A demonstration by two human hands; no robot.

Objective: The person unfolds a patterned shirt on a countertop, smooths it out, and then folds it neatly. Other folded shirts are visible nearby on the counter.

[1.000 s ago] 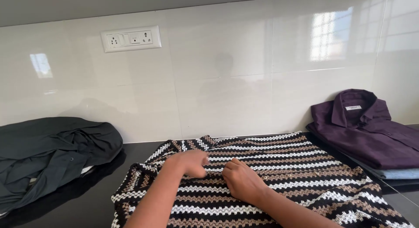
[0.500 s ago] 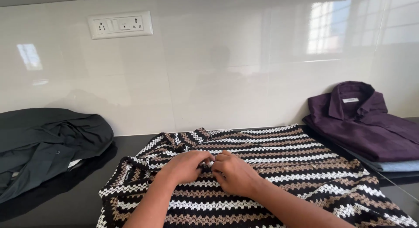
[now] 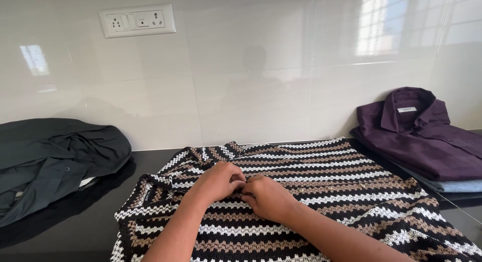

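Tiles of glossy cream ceramic cover the wall (image 3: 261, 81) behind the counter, catching a window's reflection toward two o'clock. Below runs a black countertop (image 3: 75, 227), dark and polished. Spread flat across its middle, from six o'clock out toward four, lies a crochet-knit shirt (image 3: 341, 181) in zigzag stripes of black, white and brown, its collar end pointing up at the wall. At nine o'clock a crumpled black shirt (image 3: 55, 151) is heaped against the tiles, well apart from the striped one. At three o'clock a folded dark purple shirt (image 3: 422, 136) sits collar-up on top of a folded pale blue garment (image 3: 452, 185), just beside the striped shirt's right edge. High at eleven o'clock, a white switch-and-socket plate (image 3: 136, 20) is set into the wall.

Both hands meet near the middle of the striped shirt, touching each other. The left hand (image 3: 217, 181) is curled, fingers pinching the knit fabric at the front. The right hand (image 3: 268, 198) is likewise clenched on the same spot, knuckles up, fingertips tucked into the cloth against the left.
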